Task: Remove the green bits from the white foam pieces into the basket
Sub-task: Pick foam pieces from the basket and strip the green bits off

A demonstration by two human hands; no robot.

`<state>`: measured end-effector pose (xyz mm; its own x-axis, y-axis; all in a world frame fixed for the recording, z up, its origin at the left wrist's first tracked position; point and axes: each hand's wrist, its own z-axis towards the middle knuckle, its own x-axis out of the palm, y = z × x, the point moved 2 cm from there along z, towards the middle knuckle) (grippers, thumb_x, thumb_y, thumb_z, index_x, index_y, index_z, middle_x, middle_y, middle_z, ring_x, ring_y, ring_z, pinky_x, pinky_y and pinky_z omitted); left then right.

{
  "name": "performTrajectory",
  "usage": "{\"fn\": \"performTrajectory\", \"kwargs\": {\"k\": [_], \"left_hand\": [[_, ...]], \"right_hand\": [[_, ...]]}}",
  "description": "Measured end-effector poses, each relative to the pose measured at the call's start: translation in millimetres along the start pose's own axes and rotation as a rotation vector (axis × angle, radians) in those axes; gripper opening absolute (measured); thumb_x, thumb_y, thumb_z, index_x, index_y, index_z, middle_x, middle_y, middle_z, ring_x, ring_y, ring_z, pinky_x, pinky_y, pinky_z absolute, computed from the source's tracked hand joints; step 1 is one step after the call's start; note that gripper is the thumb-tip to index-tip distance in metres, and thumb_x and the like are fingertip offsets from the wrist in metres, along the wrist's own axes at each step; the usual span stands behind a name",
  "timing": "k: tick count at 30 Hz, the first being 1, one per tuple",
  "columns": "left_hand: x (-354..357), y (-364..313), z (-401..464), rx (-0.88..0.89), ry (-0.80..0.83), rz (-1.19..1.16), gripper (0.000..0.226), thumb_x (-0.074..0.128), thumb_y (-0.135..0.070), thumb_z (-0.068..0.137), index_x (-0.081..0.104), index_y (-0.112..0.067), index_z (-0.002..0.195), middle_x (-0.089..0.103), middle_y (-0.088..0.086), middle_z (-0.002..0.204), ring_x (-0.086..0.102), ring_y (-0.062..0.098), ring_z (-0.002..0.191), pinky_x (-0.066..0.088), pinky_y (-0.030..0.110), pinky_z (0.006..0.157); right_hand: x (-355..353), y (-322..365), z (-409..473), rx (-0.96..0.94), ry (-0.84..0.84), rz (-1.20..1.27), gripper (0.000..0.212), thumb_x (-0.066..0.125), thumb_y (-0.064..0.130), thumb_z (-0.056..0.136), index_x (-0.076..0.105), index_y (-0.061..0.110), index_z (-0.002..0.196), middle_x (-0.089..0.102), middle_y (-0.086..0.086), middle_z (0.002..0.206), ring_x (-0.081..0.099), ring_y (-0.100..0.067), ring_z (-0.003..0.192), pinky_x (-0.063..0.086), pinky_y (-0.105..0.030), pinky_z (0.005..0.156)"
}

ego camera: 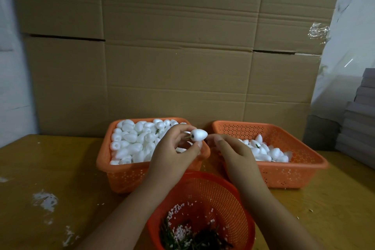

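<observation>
My left hand (174, 148) holds a white egg-shaped foam piece (199, 134) between fingertips and thumb, above the gap between the two rectangular baskets. A thin green bit (188, 137) sticks out of its blunt left end, into the hollow of my left hand. My right hand (233, 154) comes in from the right, and its fingertips pinch the piece's pointed end. A round orange basket (203, 186) stands close to me below the hands. It holds a heap of green bits (182, 235) and white crumbs.
An orange rectangular basket (103, 160) on the left is heaped with foam pieces. A matching basket (304, 148) on the right holds fewer. All stand on a yellow wooden table (60, 168) with white smears. Cardboard boxes (182, 46) wall off the back; grey stacks (357, 124) stand at the right.
</observation>
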<state>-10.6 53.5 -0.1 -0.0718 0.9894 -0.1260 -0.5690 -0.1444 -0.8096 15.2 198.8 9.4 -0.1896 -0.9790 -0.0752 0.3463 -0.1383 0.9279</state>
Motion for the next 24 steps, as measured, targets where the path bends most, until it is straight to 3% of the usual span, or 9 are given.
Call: {"fn": "performTrajectory", "kwargs": {"k": [4, 6, 10, 16, 18, 21, 24], "left_hand": [[-2.2, 0.9, 0.4, 0.017, -0.005, 0.050, 0.027, 0.073, -0.020, 0.085, 0.062, -0.042, 0.096, 0.068, -0.027, 0.098, 0.064, -0.005, 0.092, 0.049, 0.015, 0.080], [-2.8, 1.3, 0.0, 0.040, -0.017, 0.127, 0.025, 0.073, -0.028, 0.084, 0.060, -0.047, 0.093, 0.065, -0.031, 0.099, 0.061, -0.008, 0.092, 0.048, 0.012, 0.075], [-1.8, 4.8, -0.3, 0.073, -0.012, 0.231, 0.016, 0.073, -0.043, 0.081, 0.061, -0.046, 0.091, 0.063, -0.024, 0.095, 0.057, -0.004, 0.087, 0.049, 0.023, 0.074], [-3.3, 5.7, 0.3, -0.003, -0.015, 0.160, 0.028, 0.078, -0.028, 0.080, 0.061, -0.050, 0.083, 0.061, -0.026, 0.077, 0.053, -0.003, 0.064, 0.043, 0.009, 0.062], [-3.1, 5.1, 1.3, -0.011, -0.033, 0.136, 0.028, 0.078, -0.024, 0.079, 0.062, -0.047, 0.084, 0.065, -0.026, 0.082, 0.056, -0.003, 0.067, 0.042, 0.006, 0.065], [-2.1, 4.9, 1.3, -0.028, -0.009, 0.107, 0.028, 0.077, -0.024, 0.080, 0.062, -0.046, 0.087, 0.067, -0.026, 0.090, 0.061, -0.001, 0.076, 0.044, 0.008, 0.069], [0.0, 5.3, 0.4, -0.045, 0.042, 0.109, 0.026, 0.076, -0.025, 0.082, 0.062, -0.045, 0.090, 0.068, -0.028, 0.093, 0.065, -0.001, 0.082, 0.047, 0.014, 0.072]], "right_hand": [[1.1, 5.7, -2.0, -0.042, 0.018, 0.032, 0.028, 0.048, 0.016, 0.098, 0.075, 0.023, 0.097, 0.074, 0.007, 0.096, 0.066, -0.010, 0.097, 0.050, -0.029, 0.086], [1.6, 9.4, -3.2, -0.103, 0.020, 0.004, 0.028, 0.049, 0.016, 0.098, 0.075, 0.024, 0.098, 0.073, 0.009, 0.098, 0.064, -0.002, 0.097, 0.048, -0.024, 0.086], [5.3, 11.9, -6.7, -0.226, 0.066, -0.120, 0.025, 0.054, 0.013, 0.096, 0.075, 0.025, 0.098, 0.066, 0.006, 0.106, 0.057, 0.006, 0.100, 0.039, -0.004, 0.081], [6.8, 2.7, -6.4, -0.128, 0.062, -0.054, 0.020, 0.058, 0.018, 0.094, 0.073, 0.029, 0.102, 0.068, 0.012, 0.102, 0.060, 0.005, 0.094, 0.042, -0.004, 0.073], [4.6, -0.2, -3.4, -0.020, 0.032, -0.010, 0.019, 0.057, 0.020, 0.095, 0.072, 0.029, 0.101, 0.072, 0.011, 0.093, 0.065, -0.001, 0.089, 0.047, -0.011, 0.072], [5.4, -4.6, -2.1, 0.082, 0.060, 0.012, 0.020, 0.055, 0.022, 0.096, 0.075, 0.026, 0.096, 0.075, 0.003, 0.092, 0.068, -0.013, 0.092, 0.053, -0.031, 0.082], [6.9, -3.2, -3.9, 0.055, 0.055, 0.041, 0.022, 0.055, 0.021, 0.095, 0.075, 0.026, 0.090, 0.074, -0.001, 0.092, 0.068, -0.015, 0.093, 0.052, -0.033, 0.084]]}}
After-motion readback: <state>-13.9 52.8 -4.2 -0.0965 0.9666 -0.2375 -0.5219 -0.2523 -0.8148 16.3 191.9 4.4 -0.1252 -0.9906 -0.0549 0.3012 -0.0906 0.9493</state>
